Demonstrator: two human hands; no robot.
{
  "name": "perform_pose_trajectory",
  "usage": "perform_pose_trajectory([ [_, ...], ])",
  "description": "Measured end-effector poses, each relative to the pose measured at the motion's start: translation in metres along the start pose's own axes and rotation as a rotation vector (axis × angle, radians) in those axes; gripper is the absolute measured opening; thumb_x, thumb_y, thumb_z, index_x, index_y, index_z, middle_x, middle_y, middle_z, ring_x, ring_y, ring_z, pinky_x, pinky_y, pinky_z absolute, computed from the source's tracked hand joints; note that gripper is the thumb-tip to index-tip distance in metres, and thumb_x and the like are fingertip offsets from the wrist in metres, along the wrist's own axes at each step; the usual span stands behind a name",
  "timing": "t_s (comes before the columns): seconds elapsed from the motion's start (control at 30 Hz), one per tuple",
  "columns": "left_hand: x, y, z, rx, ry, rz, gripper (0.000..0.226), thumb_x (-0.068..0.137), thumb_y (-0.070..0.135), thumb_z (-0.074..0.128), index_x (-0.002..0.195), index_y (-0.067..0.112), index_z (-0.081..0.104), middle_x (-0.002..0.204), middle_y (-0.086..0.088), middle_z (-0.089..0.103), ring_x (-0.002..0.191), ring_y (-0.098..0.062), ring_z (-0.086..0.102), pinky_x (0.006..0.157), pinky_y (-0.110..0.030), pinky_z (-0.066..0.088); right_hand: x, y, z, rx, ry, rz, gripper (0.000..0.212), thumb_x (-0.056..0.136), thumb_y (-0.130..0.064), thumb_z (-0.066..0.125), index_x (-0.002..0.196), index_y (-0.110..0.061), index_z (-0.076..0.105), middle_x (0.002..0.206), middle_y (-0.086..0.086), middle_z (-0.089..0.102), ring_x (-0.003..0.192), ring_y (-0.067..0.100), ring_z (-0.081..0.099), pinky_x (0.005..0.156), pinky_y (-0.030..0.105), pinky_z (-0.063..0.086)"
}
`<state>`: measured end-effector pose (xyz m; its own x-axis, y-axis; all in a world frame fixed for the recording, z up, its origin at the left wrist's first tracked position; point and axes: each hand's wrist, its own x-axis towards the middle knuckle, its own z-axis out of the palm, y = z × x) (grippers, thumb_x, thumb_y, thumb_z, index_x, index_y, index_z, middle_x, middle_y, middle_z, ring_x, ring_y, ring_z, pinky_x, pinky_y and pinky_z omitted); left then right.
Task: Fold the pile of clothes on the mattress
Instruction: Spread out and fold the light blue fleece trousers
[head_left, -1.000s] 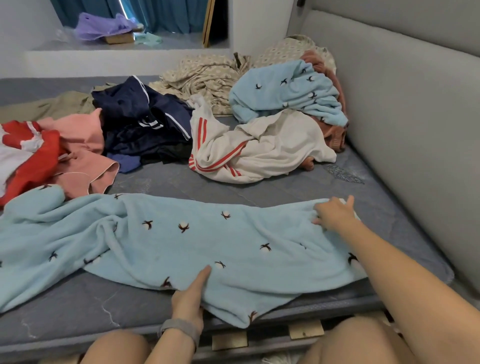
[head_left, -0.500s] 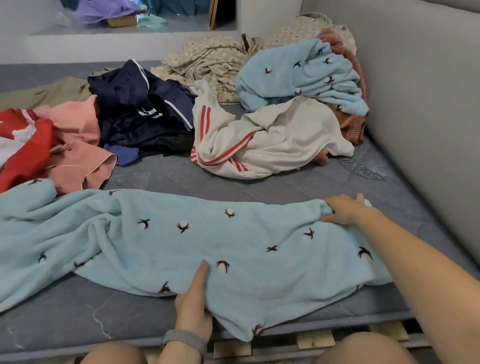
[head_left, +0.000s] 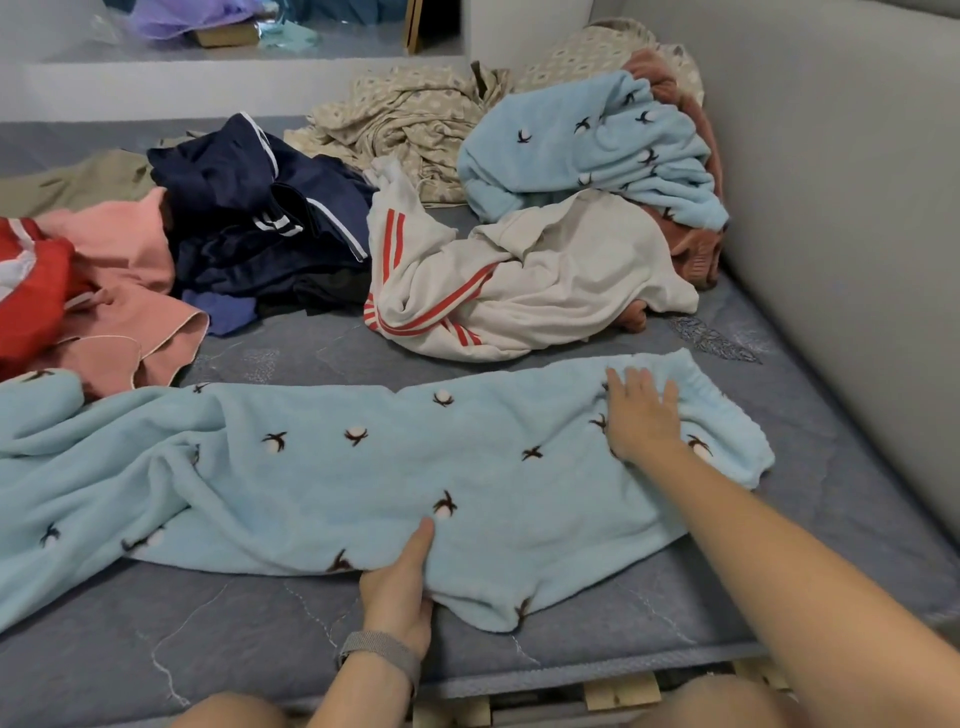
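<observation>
Both hands lie on the fleecy pale-blue garment (head_left: 322, 478), printed with small dark sprigs and spread lengthwise across the quilted grey mattress (head_left: 208, 639). Left hand (head_left: 400, 587), with a woven grey wristband (head_left: 382, 654), pinches its near hem, fingers hidden under the cloth. Right hand (head_left: 641, 415), bunched at the far edge half a second ago, now presses flat with fingers straight. Beyond them sits the crumpled pile of clothes (head_left: 395, 218), cut off at the left.

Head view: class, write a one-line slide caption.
Right hand flattens light-blue fleece garment on mattress; left hand pinches its near edge.
</observation>
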<state>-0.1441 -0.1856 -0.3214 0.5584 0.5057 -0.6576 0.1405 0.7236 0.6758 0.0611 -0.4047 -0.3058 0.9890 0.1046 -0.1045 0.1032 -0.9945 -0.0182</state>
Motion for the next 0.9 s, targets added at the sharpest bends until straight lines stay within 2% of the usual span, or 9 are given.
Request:
perform_pose_trajectory([
  [0.13, 0.001, 0.0, 0.001, 0.01, -0.032, 0.007, 0.049, 0.076, 0.005, 0.076, 0.122, -0.002, 0.059, 0.118, -0.012, 0.065, 0.101, -0.023, 0.064, 0.096, -0.039, 0.048, -0.059, -0.007, -0.005, 0.79, 0.271, 0.036, 0.055, 0.095, -0.026, 0.055, 0.146, -0.016, 0.038, 0.153, 0.008, 0.036, 0.145, 0.028, 0.023, 0.116, 0.044, 0.022],
  [0.3, -0.012, 0.0, -0.002, -0.047, -0.223, -0.082, 0.041, 0.085, 0.028, 0.069, 0.122, 0.012, 0.061, 0.116, -0.008, 0.069, 0.107, -0.025, 0.064, 0.1, -0.045, 0.046, -0.127, -0.039, 0.005, 0.198, -0.314, -0.224, 0.09, 0.076, -0.086, 0.024, 0.149, -0.046, -0.009, 0.161, -0.001, -0.015, 0.147, 0.024, -0.018, 0.115, 0.052, -0.014],
  [0.4, -0.006, 0.003, -0.015, -0.053, -0.121, -0.101, 0.039, 0.084, 0.018, 0.07, 0.121, 0.013, 0.06, 0.12, -0.009, 0.066, 0.109, -0.027, 0.062, 0.098, -0.047, 0.048, -0.138, -0.043, 0.019, 0.072, -0.324, -0.206, 0.09, 0.076, -0.087, 0.02, 0.146, -0.046, -0.019, 0.159, 0.0, -0.024, 0.145, 0.025, -0.024, 0.114, 0.052, -0.017],
  [0.5, 0.011, 0.025, -0.028, -0.114, 0.004, -0.066, 0.044, 0.083, 0.013, 0.071, 0.125, 0.012, 0.057, 0.122, -0.006, 0.064, 0.109, -0.025, 0.062, 0.092, -0.044, 0.051, -0.15, -0.05, 0.014, 0.286, -0.179, -0.079, 0.075, 0.091, -0.061, 0.044, 0.153, -0.03, 0.016, 0.161, 0.001, 0.014, 0.148, 0.024, 0.007, 0.119, 0.044, 0.004],
  [0.6, 0.032, 0.065, -0.039, -0.214, 0.043, -0.069, 0.051, 0.079, 0.02, 0.075, 0.127, 0.019, 0.057, 0.122, -0.003, 0.064, 0.108, -0.024, 0.063, 0.076, -0.041, 0.056, -0.176, -0.059, 0.0, 0.736, 0.055, 0.158, 0.029, 0.092, -0.037, 0.057, 0.109, -0.014, 0.061, 0.112, 0.004, 0.063, 0.11, 0.025, 0.056, 0.094, 0.034, 0.044],
  [0.67, 0.045, 0.092, -0.05, -0.222, 0.067, -0.083, 0.048, 0.083, 0.02, 0.072, 0.128, 0.021, 0.057, 0.122, -0.001, 0.063, 0.111, -0.023, 0.061, 0.081, -0.042, 0.053, -0.191, -0.064, -0.006, 0.812, -0.189, 0.313, 0.037, 0.094, -0.044, 0.05, 0.079, -0.011, 0.057, 0.079, 0.005, 0.065, 0.074, 0.025, 0.061, 0.07, 0.032, 0.051],
  [0.73, 0.057, 0.113, -0.066, -0.173, 0.094, -0.074, 0.045, 0.086, 0.018, 0.069, 0.13, 0.018, 0.056, 0.123, -0.002, 0.061, 0.113, -0.023, 0.059, 0.084, -0.04, 0.051, -0.202, -0.075, -0.008, 0.9, -0.616, 0.437, 0.053, 0.094, -0.059, 0.043, 0.079, -0.009, 0.052, 0.071, 0.009, 0.062, 0.055, 0.022, 0.054, 0.055, 0.027, 0.048],
  [0.8, 0.069, 0.133, -0.083, -0.158, 0.114, -0.023, 0.048, 0.086, 0.02, 0.069, 0.131, 0.018, 0.054, 0.128, -0.004, 0.061, 0.112, -0.022, 0.06, 0.076, -0.037, 0.052, -0.204, -0.087, -0.006, 1.096, -0.824, 0.48, 0.054, 0.091, -0.062, 0.047, 0.088, -0.008, 0.051, 0.077, 0.01, 0.066, 0.059, 0.021, 0.059, 0.054, 0.027, 0.051],
  [0.9, 0.084, 0.16, -0.108, -0.215, 0.072, 0.039, 0.048, 0.09, 0.027, 0.065, 0.135, 0.022, 0.051, 0.134, -0.002, 0.057, 0.118, -0.02, 0.057, 0.084, -0.038, 0.053, -0.201, -0.114, -0.004, 1.313, -0.85, 0.474, 0.05, 0.087, -0.054, 0.06, 0.105, -0.008, 0.058, 0.089, 0.018, 0.074, 0.082, 0.03, 0.072, 0.07, 0.04, 0.061],
])
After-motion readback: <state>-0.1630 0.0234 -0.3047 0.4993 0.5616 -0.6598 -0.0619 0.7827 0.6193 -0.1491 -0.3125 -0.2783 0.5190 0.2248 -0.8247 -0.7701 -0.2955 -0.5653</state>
